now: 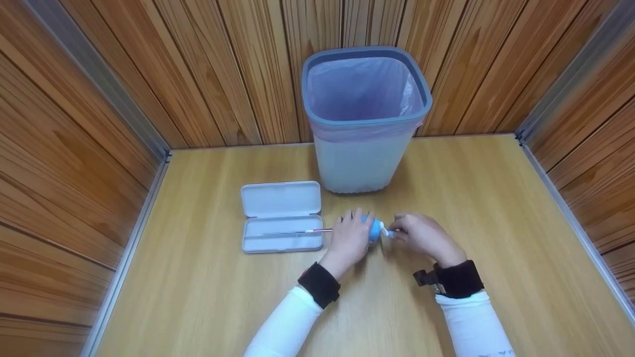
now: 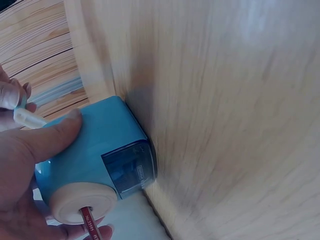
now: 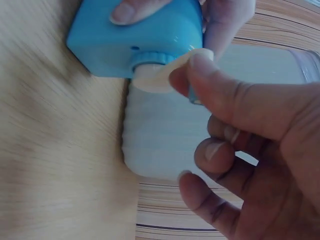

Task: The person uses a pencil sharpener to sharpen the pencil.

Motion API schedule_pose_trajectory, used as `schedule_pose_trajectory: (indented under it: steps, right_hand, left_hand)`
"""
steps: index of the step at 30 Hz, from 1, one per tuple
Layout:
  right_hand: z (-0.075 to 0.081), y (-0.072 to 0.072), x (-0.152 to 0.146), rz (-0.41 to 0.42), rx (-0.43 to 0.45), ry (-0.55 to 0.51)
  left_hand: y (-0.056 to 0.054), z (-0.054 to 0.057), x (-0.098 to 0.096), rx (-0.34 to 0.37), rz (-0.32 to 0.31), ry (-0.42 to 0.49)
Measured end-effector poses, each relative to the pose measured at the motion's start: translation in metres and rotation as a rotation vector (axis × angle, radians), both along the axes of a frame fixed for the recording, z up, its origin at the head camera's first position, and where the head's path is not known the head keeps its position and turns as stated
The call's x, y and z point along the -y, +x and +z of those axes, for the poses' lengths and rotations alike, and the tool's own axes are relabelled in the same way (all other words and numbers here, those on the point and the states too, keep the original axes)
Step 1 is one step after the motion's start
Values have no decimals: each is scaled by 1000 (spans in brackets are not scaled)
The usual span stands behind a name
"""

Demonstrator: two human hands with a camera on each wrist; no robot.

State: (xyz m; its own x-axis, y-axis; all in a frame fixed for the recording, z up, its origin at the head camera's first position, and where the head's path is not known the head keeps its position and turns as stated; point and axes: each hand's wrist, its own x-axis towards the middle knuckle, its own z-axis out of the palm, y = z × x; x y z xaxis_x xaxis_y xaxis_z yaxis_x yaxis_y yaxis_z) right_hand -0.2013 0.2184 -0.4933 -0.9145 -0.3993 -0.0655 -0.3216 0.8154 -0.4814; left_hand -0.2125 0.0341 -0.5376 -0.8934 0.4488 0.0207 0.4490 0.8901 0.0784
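A blue crank pencil sharpener (image 2: 92, 145) rests on the table, with a dark see-through shavings drawer (image 2: 131, 167) on one side. My left hand (image 1: 349, 235) grips its body, thumb along one face. Out of the cream ring at its front comes a red pencil (image 2: 91, 222), its point hidden inside; in the left wrist view, fingertips of that hand show close beside the pencil. On the opposite side, my right hand (image 1: 421, 235) pinches the knob end of the cream crank (image 3: 155, 77) between thumb and index finger. The other right fingers are loosely bent below.
A pale pencil case (image 1: 281, 200) lies unfolded left of the sharpener, and the pencil's outer end reaches over its edge. Behind stands a tall bin (image 1: 364, 158) with a grey rim and a pinkish liner. Wood-panelled walls (image 1: 258, 74) bound the table at back and sides.
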Motion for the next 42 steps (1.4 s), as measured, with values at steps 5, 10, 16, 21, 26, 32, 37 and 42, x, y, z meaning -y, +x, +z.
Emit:
schedule_pose_trajectory:
  steps: [5, 10, 16, 21, 26, 32, 37, 42]
  right_hand:
    - [2, -12, -1, 36, -191, 33]
    - [-2, -26, 0, -6, -242, 33]
    - [-8, -40, 2, -38, -237, 67]
    - [-9, -46, 4, -50, -193, 77]
    - [-12, -50, 4, -70, -168, 65]
    - [-17, -53, 5, -82, -151, 65]
    - [-21, -56, 6, -76, -142, 81]
    - [-29, -60, 8, -87, -80, 104]
  left_hand:
    - [1, -1, -1, -56, -29, -9]
    - [1, -1, -1, -44, -38, 5]
    - [0, -2, -1, -35, -37, 10]
    - [-1, -3, 0, -10, -33, 8]
    - [-2, -3, 2, 7, -30, 18]
    - [-2, -4, 2, -17, -26, 41]
    - [-1, -5, 3, -63, -29, 20]
    - [0, -4, 3, -34, -22, 23]
